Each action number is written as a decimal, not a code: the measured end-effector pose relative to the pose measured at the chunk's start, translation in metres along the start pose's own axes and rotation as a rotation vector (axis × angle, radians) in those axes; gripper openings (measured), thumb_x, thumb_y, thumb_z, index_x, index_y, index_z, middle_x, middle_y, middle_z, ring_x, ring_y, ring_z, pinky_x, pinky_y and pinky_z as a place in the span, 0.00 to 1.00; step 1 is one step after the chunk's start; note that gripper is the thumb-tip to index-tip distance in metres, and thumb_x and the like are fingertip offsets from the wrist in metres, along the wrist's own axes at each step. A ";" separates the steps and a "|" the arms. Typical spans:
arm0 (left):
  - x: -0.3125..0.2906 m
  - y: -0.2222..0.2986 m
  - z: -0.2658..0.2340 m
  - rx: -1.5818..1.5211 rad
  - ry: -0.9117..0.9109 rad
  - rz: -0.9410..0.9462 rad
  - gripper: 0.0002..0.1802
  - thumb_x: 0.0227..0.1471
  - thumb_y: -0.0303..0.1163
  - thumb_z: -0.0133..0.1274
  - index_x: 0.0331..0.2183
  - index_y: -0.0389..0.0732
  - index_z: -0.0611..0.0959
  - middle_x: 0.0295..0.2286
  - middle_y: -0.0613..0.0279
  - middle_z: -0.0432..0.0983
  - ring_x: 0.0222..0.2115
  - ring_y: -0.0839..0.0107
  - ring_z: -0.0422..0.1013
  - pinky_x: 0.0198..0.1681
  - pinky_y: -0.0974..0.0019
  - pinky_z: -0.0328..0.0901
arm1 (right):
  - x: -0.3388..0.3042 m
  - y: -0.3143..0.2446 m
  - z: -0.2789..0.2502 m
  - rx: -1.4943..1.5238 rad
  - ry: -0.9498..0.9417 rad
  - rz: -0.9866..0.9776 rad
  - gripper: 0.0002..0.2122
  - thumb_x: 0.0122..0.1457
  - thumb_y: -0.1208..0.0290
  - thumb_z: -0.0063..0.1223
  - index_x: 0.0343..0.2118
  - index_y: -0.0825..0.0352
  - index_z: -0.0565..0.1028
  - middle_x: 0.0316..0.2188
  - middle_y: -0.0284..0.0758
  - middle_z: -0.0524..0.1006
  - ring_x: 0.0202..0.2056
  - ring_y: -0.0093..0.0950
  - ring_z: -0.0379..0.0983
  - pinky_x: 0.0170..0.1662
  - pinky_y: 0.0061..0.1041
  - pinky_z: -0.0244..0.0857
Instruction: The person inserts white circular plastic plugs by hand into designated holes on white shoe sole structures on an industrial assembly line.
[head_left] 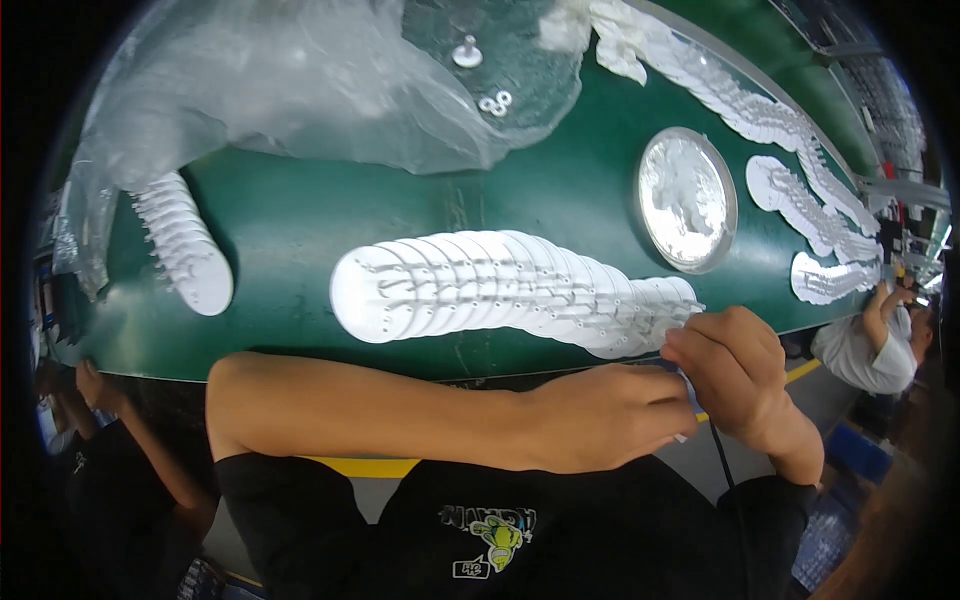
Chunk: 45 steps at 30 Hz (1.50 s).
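At the table's near edge my left hand [620,415] reaches across to the right, its fingers curled closed. A tiny bit of white shows at its fingertips, too small to name. Right beside it, my right hand [738,370] is closed in a pinch, and whatever it holds is hidden. Both hands are at the right end of a long overlapping row of white rounded plastic parts with small pegs [480,285]. The row lies on the green table [290,210] in front of me.
A round metal dish [735,215] with shiny whitish contents stands right of centre. Clear plastic sheeting [330,90] covers the back left, near small white rings [495,103] and a white stemmed part [467,53]. More white rows [190,250] lie at left and far right. Other people [870,345] work at both sides.
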<state>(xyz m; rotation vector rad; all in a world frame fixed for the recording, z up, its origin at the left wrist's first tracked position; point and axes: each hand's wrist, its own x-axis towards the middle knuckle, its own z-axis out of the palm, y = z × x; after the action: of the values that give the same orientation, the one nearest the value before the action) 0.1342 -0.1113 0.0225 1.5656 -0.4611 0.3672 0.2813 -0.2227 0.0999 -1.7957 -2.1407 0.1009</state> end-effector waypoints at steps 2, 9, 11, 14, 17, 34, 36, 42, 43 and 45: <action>0.005 0.007 -0.002 0.017 0.049 0.020 0.07 0.48 0.24 0.53 0.33 0.35 0.77 0.32 0.54 0.70 0.33 0.59 0.70 0.37 0.63 0.67 | 0.005 -0.003 -0.001 -0.018 0.036 0.005 0.19 0.39 0.77 0.61 0.38 0.73 0.75 0.30 0.39 0.73 0.23 0.32 0.69 0.23 0.28 0.61; 0.033 0.039 -0.037 0.637 0.143 0.337 0.12 0.39 0.25 0.57 0.30 0.30 0.78 0.29 0.56 0.70 0.25 0.66 0.70 0.21 0.70 0.66 | -0.007 -0.005 -0.025 0.565 0.145 0.353 0.21 0.43 0.85 0.58 0.45 0.72 0.75 0.31 0.37 0.75 0.24 0.22 0.68 0.24 0.18 0.60; 0.042 0.050 -0.037 0.852 0.220 0.416 0.12 0.38 0.25 0.56 0.30 0.30 0.78 0.29 0.52 0.71 0.24 0.67 0.70 0.22 0.71 0.67 | -0.008 -0.002 -0.028 0.666 0.167 0.290 0.20 0.44 0.85 0.57 0.44 0.73 0.75 0.31 0.37 0.75 0.24 0.21 0.67 0.25 0.17 0.60; 0.050 0.060 -0.042 0.976 0.156 0.364 0.11 0.38 0.24 0.56 0.29 0.31 0.78 0.28 0.53 0.73 0.24 0.66 0.71 0.22 0.72 0.68 | -0.009 -0.003 -0.021 0.954 0.304 0.367 0.16 0.47 0.85 0.57 0.41 0.73 0.75 0.29 0.38 0.76 0.23 0.19 0.67 0.27 0.18 0.60; 0.056 0.064 -0.050 1.072 0.078 0.353 0.12 0.37 0.28 0.60 0.29 0.33 0.80 0.27 0.53 0.74 0.25 0.65 0.73 0.22 0.71 0.69 | -0.001 0.005 -0.017 0.814 0.354 0.332 0.09 0.50 0.83 0.57 0.36 0.71 0.76 0.27 0.36 0.76 0.24 0.19 0.69 0.27 0.18 0.61; 0.063 0.013 -0.211 1.289 0.062 -0.506 0.07 0.45 0.23 0.57 0.31 0.35 0.82 0.30 0.52 0.76 0.33 0.54 0.73 0.37 0.60 0.66 | -0.035 0.111 -0.015 0.054 0.242 0.427 0.06 0.49 0.82 0.59 0.31 0.70 0.78 0.29 0.38 0.77 0.28 0.33 0.75 0.30 0.26 0.67; 0.068 0.026 -0.190 1.283 0.202 -0.390 0.06 0.45 0.22 0.57 0.31 0.34 0.82 0.30 0.52 0.76 0.32 0.56 0.73 0.38 0.60 0.66 | -0.036 0.116 -0.016 0.031 0.214 0.390 0.06 0.48 0.83 0.60 0.30 0.70 0.77 0.29 0.38 0.77 0.28 0.34 0.75 0.30 0.27 0.68; 0.046 0.067 -0.069 0.912 -0.255 0.186 0.13 0.36 0.30 0.53 0.29 0.36 0.80 0.29 0.60 0.73 0.30 0.69 0.70 0.27 0.71 0.67 | -0.035 0.120 -0.014 0.031 0.143 0.342 0.07 0.46 0.83 0.60 0.30 0.70 0.77 0.29 0.38 0.77 0.30 0.35 0.75 0.32 0.28 0.68; 0.036 0.045 -0.044 0.681 -0.306 0.230 0.08 0.33 0.31 0.54 0.19 0.37 0.77 0.18 0.69 0.61 0.21 0.73 0.61 0.20 0.75 0.56 | -0.036 0.120 -0.013 0.034 0.122 0.335 0.07 0.46 0.83 0.60 0.30 0.70 0.77 0.29 0.38 0.77 0.30 0.35 0.75 0.32 0.28 0.68; 0.017 0.023 -0.016 0.631 -0.455 0.271 0.07 0.33 0.31 0.54 0.15 0.38 0.75 0.17 0.68 0.63 0.20 0.73 0.61 0.18 0.74 0.53 | -0.039 0.123 -0.013 0.030 0.089 0.332 0.08 0.46 0.84 0.60 0.30 0.71 0.77 0.30 0.38 0.77 0.30 0.35 0.75 0.32 0.28 0.68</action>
<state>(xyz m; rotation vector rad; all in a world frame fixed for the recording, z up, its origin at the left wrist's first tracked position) 0.1379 -0.0967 0.0515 2.2209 -0.9843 0.3832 0.4062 -0.2381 0.0705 -2.0804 -1.7563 0.1305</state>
